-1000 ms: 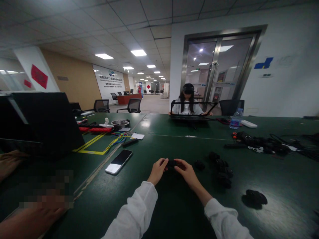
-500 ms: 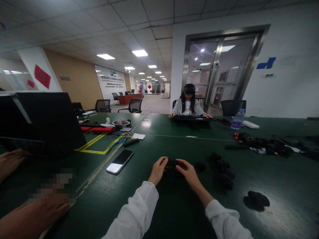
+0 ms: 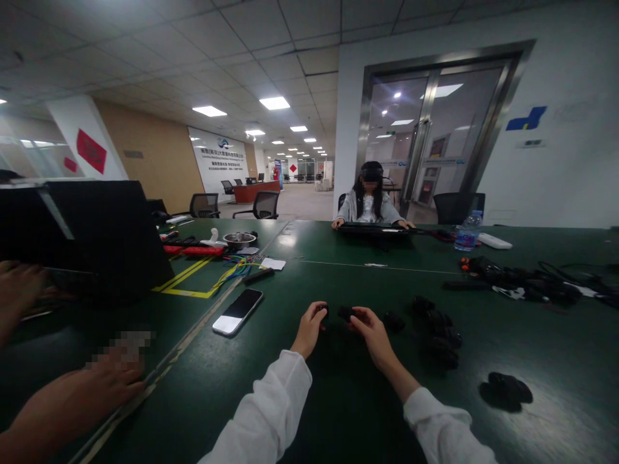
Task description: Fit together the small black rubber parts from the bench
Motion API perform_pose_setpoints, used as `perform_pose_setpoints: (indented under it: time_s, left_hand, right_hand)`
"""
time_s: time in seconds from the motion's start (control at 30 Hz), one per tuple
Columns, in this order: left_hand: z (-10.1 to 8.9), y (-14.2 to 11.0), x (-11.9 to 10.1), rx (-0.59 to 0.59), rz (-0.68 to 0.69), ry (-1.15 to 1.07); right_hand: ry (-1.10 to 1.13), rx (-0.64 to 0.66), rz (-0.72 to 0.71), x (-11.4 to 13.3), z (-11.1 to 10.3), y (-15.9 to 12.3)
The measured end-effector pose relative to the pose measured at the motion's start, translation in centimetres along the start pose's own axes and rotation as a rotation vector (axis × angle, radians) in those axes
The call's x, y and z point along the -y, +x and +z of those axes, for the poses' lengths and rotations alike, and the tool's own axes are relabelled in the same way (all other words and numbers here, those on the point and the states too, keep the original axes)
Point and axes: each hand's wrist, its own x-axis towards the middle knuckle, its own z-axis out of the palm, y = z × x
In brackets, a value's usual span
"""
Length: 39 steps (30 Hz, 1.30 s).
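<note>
Only thing I can halfway read is the wall sign (image 3: 217, 161): blue logo (image 3: 223, 143) up top, then Chinese that looks like it ends 大数据科技有限公司, plus tiny English underneath. Lettering on the glass doors (image 3: 447, 161) is too small, the bottle (image 3: 469, 222) label's a blur, and the pillar's (image 3: 71, 117) red diamond (image 3: 91, 151) isn't legible either.

A rectangular smartphone (image 3: 238, 312) with a glossy dark-and-white face lies on the dark green tabletop (image 3: 198, 393). Beyond it are a small white paper slip (image 3: 273, 264), yellow tape lines (image 3: 191, 294) and a round silvery metal bowl (image 3: 240, 245). Farther right, a clear plastic bottle with a bluish label (image 3: 467, 233) stands near an elongated white object (image 3: 495, 241). Steel-framed glass double doors (image 3: 430, 142) fill part of the white wall (image 3: 575, 167).
</note>
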Motion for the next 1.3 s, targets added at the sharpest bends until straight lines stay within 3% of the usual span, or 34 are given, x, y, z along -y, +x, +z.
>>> perform_pose_setpoints:
  time_s: [0.17, 0.33, 0.83, 1.1, 1.3]
  left_hand:
    - [0.0, 0.0, -0.1, 0.005, -0.004, -0.001]
    - [-0.1, -0.2, -0.3, 0.027, -0.003, 0.022]
    - [0.0, -0.4, -0.3, 0.068, 0.124, 0.097]
    - [0.0, -0.5, -0.3, 0.111, 0.176, 0.133]
    - [0.0, -1.0, -1.0, 0.157, 0.215, 0.210]
  right_hand:
    - [0.109, -0.032, -0.010, -1.1, -0.4, 0.6]
    - [0.197, -0.066, 0.010, -0.7, -0.3, 0.5]
    - [0.222, -0.050, 0.039, -0.1, -0.4, 0.2]
    - [-0.002, 0.021, -0.029, 0.3, 0.0, -0.5]
    - [-0.467, 0.087, -0.214, -0.1, 0.0, -0.4]
